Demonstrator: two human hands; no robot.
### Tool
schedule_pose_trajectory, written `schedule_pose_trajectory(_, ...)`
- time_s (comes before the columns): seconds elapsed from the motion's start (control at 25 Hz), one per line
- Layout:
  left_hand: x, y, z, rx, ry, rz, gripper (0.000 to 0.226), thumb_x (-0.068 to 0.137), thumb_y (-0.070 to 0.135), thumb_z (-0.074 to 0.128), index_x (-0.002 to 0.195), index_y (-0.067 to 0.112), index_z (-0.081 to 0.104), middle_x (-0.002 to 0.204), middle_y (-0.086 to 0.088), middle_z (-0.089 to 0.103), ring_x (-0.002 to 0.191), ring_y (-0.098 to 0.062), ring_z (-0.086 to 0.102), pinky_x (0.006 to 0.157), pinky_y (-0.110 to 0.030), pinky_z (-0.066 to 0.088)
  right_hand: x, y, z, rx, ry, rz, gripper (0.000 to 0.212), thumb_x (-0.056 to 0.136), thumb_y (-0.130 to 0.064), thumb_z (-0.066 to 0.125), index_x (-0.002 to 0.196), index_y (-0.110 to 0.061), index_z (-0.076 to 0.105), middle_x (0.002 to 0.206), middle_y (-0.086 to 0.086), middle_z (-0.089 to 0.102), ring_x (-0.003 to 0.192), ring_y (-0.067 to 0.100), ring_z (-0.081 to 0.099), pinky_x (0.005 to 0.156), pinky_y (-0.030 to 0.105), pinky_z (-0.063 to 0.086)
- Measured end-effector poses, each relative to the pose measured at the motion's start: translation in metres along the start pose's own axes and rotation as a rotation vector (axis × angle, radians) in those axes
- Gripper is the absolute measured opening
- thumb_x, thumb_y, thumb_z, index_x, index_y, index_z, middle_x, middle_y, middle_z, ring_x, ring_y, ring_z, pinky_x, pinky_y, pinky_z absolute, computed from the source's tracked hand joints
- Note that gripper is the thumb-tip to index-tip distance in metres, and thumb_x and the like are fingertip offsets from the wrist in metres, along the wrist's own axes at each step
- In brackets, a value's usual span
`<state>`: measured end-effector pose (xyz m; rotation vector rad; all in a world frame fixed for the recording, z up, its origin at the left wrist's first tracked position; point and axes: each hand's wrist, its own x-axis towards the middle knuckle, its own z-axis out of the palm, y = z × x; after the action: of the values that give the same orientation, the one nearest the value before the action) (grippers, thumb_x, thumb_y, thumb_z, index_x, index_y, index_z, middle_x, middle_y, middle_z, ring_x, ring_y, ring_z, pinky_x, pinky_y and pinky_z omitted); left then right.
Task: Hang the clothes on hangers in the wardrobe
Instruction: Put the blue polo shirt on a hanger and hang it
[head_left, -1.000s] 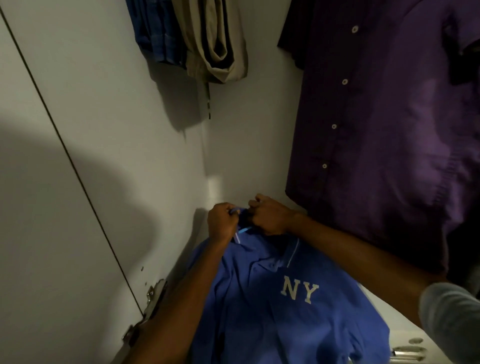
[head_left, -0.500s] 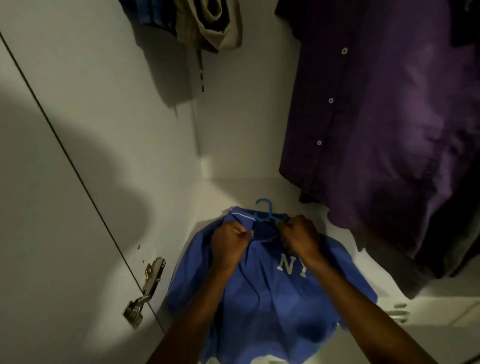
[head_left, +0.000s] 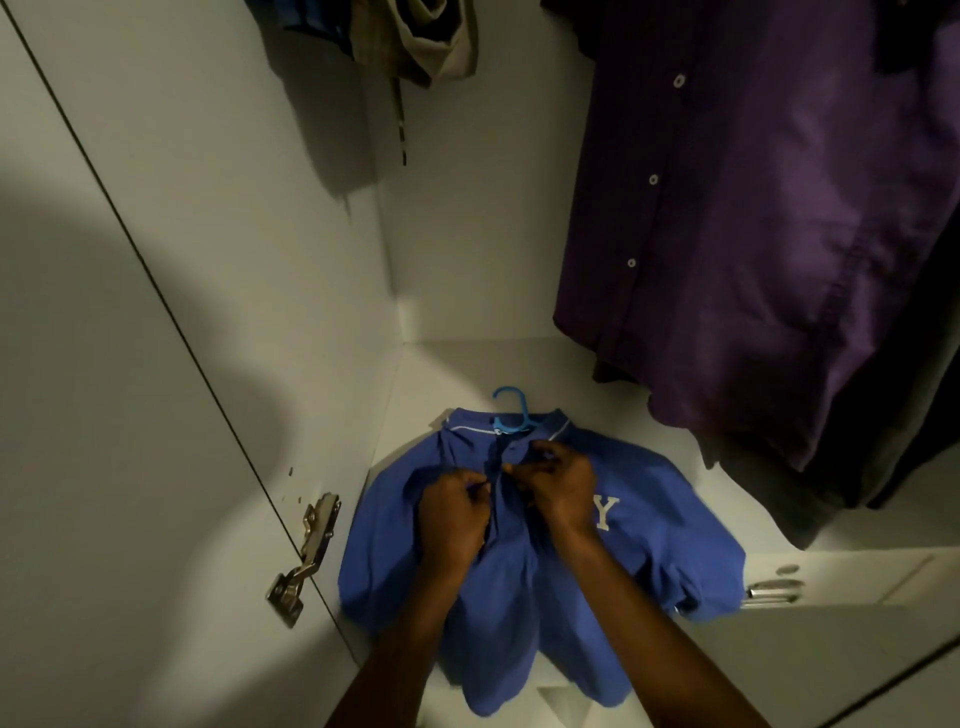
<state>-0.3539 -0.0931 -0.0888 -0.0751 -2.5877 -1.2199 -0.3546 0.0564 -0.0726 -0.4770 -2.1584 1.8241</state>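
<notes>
Currently, the blue polo shirt lies on its blue hanger at the wardrobe floor's left edge while the left hand and right hand pinch its placket, apparently buttoning it; next, lift by the hook to the unseen rail.

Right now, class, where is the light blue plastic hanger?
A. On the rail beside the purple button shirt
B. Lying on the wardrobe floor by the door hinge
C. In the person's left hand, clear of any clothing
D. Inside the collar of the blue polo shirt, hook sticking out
D: the light blue plastic hanger sits in the collar of the blue polo shirt, its hook poking out.
</notes>
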Motion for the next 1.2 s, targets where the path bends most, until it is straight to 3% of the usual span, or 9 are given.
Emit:
schedule_pose_trajectory(0.16, 0.011, -0.008, -0.003, -0.13, -0.024, -0.1, 0.025, 0.086, 0.021, 0.078, 0.062, 0.018, 0.073, 0.058, 0.004, 0.068, 0.052, -0.015, 0.065, 0.049, -0.04, 0.056, 0.001, 0.0, 0.0, 0.078, -0.017, 0.096, 0.041, 0.066, -0.029, 0.096, 0.086, -0.003, 0.072, 0.071, 0.011, 0.074, 0.066, 0.037, 0.073, 0.06, 0.051, 0.062)
schedule_pose_trajectory(0.32, 0.028, 0.013, 0.003, -0.034, 0.012, -0.088, 0.012, 0.083, 0.015, 0.075, 0.071, 0.017, 0.078, 0.069, -0.001, 0.074, 0.062, -0.02, 0.069, 0.057, -0.037, 0.057, 0.002, -0.012, 0.004, -0.265, -0.021, 0.006, 0.043, 0.069, -0.046, 0.091, 0.056, -0.013, 0.067, 0.053, 0.002, 0.066, 0.048, 0.018, 0.063, 0.049, 0.032, 0.052)
schedule_pose_trajectory(0.4, 0.032, 0.017, 0.008, -0.004, 0.007, -0.109, 0.012, 0.083, 0.012, 0.073, 0.088, 0.019, 0.082, 0.088, -0.001, 0.079, 0.078, -0.023, 0.073, 0.066, -0.034, 0.058, 0.004, -0.018, 0.004, -0.374, -0.007, -0.006, 0.031, 0.077, -0.035, 0.083, 0.059, -0.014, 0.07, 0.056, 0.0, 0.067, 0.051, 0.017, 0.066, 0.05, 0.031, 0.055)
schedule_pose_trajectory(0.48, 0.032, 0.011, 0.012, -0.021, -0.003, -0.121, 0.01, 0.085, 0.021, 0.077, 0.093, 0.025, 0.082, 0.094, 0.005, 0.079, 0.085, -0.018, 0.074, 0.07, -0.035, 0.06, 0.007, -0.016, 0.0, -0.248, -0.003, 0.06, 0.019, 0.083, -0.011, 0.07, 0.066, -0.004, 0.073, 0.058, 0.008, 0.07, 0.053, 0.027, 0.069, 0.05, 0.04, 0.06)
schedule_pose_trajectory(0.64, 0.034, 0.007, 0.011, -0.088, -0.017, -0.132, 0.009, 0.083, 0.028, 0.082, 0.091, 0.024, 0.083, 0.093, 0.004, 0.08, 0.083, -0.016, 0.074, 0.071, -0.037, 0.061, 0.009, -0.012, -0.009, 0.036, 0.015, 0.198, 0.025, 0.092, 0.008, 0.05, 0.079, 0.001, 0.07, 0.062, 0.012, 0.07, 0.047, 0.024, 0.065, 0.042, 0.029, 0.051)
schedule_pose_trajectory(0.84, 0.045, 0.006, 0.007, -0.229, -0.143, -0.256, 0.008, 0.078, 0.019, 0.086, 0.078, 0.025, 0.081, 0.072, 0.003, 0.076, 0.062, -0.017, 0.072, 0.066, -0.044, 0.063, 0.008, -0.016, -0.008, 0.088, 0.0, 0.238, 0.027, 0.09, -0.02, 0.076, 0.074, 0.0, 0.072, 0.065, 0.016, 0.071, 0.049, 0.025, 0.063, 0.047, 0.03, 0.048)
schedule_pose_trajectory(1.0, 0.036, 0.006, 0.01, -0.123, -0.04, -0.143, 0.009, 0.08, 0.022, 0.084, 0.089, 0.025, 0.084, 0.091, 0.005, 0.08, 0.081, -0.014, 0.074, 0.072, -0.036, 0.061, 0.015, -0.031, 0.004, -0.195, -0.018, 0.079, 0.04, 0.079, -0.046, 0.084, 0.063, -0.011, 0.071, 0.056, 0.006, 0.069, 0.046, 0.023, 0.067, 0.04, 0.025, 0.044)
schedule_pose_trajectory(1.12, 0.039, 0.006, 0.012, -0.108, -0.014, -0.168, 0.012, 0.082, 0.014, 0.079, 0.087, 0.023, 0.084, 0.093, 0.003, 0.08, 0.084, -0.016, 0.074, 0.073, -0.035, 0.061, 0.023, -0.029, 0.012, -0.3, 0.014, 0.096, 0.025, 0.077, -0.025, 0.078, 0.06, -0.012, 0.065, 0.061, 0.008, 0.07, 0.053, 0.027, 0.07, 0.049, 0.04, 0.058)
schedule_pose_trajectory(1.2, 0.041, 0.007, 0.011, -0.15, -0.039, -0.202, 0.013, 0.083, 0.011, 0.077, 0.083, 0.022, 0.083, 0.088, 0.001, 0.08, 0.08, -0.017, 0.074, 0.073, -0.034, 0.061, 0.024, -0.025, 0.012, -0.167, 0.007, 0.148, 0.015, 0.077, -0.011, 0.071, 0.063, -0.007, 0.067, 0.065, 0.014, 0.071, 0.052, 0.027, 0.068, 0.053, 0.043, 0.059)
